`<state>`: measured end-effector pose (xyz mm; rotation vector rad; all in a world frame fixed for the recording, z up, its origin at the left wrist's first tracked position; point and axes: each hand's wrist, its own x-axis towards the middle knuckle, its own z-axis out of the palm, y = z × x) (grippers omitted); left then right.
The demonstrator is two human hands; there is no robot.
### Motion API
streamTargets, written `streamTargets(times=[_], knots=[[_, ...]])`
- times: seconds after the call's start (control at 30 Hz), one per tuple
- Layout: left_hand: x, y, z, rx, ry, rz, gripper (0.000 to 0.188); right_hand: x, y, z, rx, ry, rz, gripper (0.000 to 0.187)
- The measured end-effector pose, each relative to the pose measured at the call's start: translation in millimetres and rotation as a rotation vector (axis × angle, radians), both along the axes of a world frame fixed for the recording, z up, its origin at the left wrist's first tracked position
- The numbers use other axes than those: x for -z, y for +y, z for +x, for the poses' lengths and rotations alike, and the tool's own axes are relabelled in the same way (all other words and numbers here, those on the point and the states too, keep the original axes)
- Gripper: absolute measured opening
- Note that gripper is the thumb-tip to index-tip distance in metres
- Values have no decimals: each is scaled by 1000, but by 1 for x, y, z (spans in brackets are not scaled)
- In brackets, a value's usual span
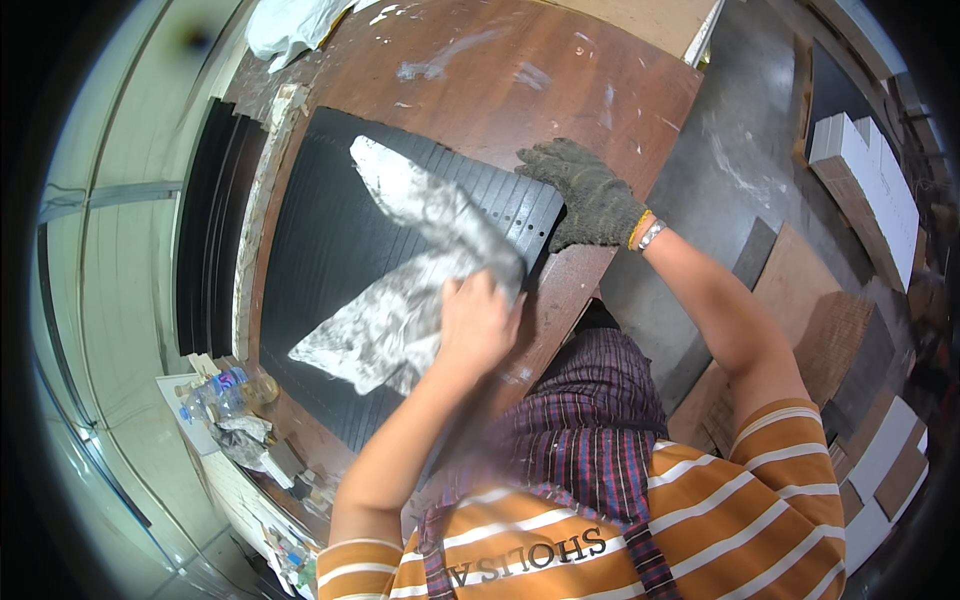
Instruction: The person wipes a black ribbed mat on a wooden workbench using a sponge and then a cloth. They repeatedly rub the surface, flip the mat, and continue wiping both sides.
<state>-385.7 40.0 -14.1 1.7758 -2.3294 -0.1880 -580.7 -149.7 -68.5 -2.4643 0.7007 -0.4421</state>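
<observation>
A black board (330,230) with many parallel lines and a row of small holes near its right end lies on a brown worktable. My bare left hand (480,320) is closed on a white rag (390,300) smudged with black, bunched under the fingers and spread over the board. Motion blurs part of the rag. In a dark grey knit glove, my right hand (580,195) straddles the board's right corner, fingers along the far side and thumb on the near side. The glove partly hides that corner.
Dark strips (215,230) stand beyond the table's left edge. Plastic bottles (230,390) and small clutter sit at the lower left. A white bag (290,28) lies at the far left. Flat boards (800,300) and white stacked pieces (865,185) are on the floor at right.
</observation>
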Motion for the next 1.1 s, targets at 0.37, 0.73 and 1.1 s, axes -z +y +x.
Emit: streamTargets(times=[0.37,0.73,1.1], knots=[[6,-41,-23,-54,-28,-54,28,-3,4,6,52,24,59,102],[-15,284,74,-312,-166,157,35,-3,7,4,92,58,45,111],[6,73,-14,-138,-38,-30,15,2,7,8,70,58,7,113]])
